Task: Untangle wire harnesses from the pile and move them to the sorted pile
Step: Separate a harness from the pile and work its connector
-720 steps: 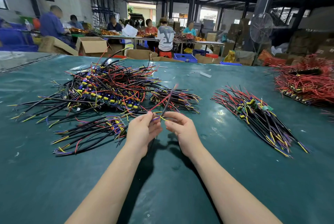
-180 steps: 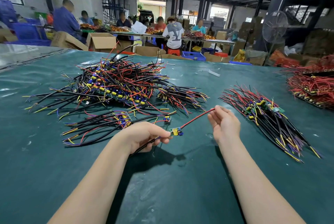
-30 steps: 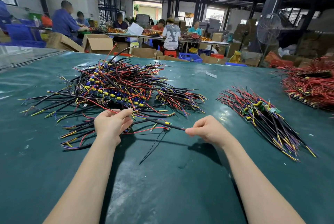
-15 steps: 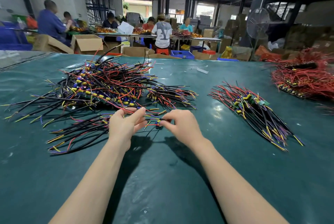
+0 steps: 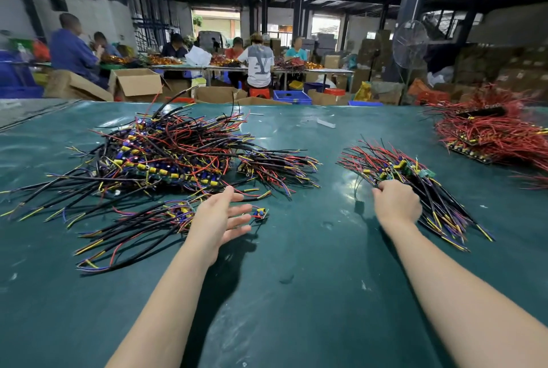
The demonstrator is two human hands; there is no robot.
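On the green table mat (image 5: 296,293) in front of you, your left hand (image 5: 221,219) is released: fingers straight and spread, holding nothing. A single wire harness (image 5: 259,213) with a blue-and-yellow connector lies on the mat just beside its fingertips, at 3 o'clock.

Your right hand (image 5: 397,204), well apart at 3 o'clock, rests with curled fingers on the near left edge of the sorted pile (image 5: 394,166). Wires show at the thumb, but the back of the hand hides the grip, so you cannot tell whether it clasps a harness.

The tangled pile (image 5: 166,154) lies at 11 o'clock from your left hand. A loose bundle (image 5: 133,228) lies at 9 o'clock. A red-wire heap (image 5: 489,136) lies at 2 o'clock from your right hand. Beyond the table at 12 o'clock are seated workers and cardboard boxes (image 5: 136,84).
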